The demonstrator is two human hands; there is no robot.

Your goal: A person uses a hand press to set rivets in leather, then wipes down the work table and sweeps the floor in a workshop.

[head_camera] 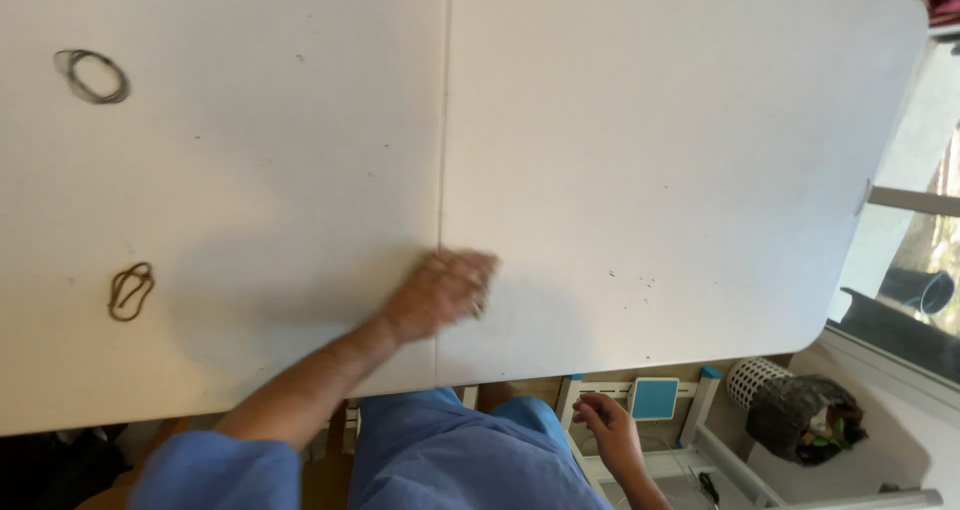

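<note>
My left hand point(438, 292) is blurred and lies over the white folding table point(650, 150), near its front edge at the middle seam; I see nothing in it. My right hand point(608, 428) hangs below the table edge, beside my blue-clad knees, fingers loosely curled and holding nothing. A brown rubber band point(130, 290) lies on the table well to the left of my left hand. A dark band or ring point(93, 75) rests at the far left.
Under the table's right side stand a white frame with a blue square panel point(655, 398), a white perforated basket point(750, 380) and a dark bundle point(805, 420). The table's rounded right edge borders a window area point(930, 260).
</note>
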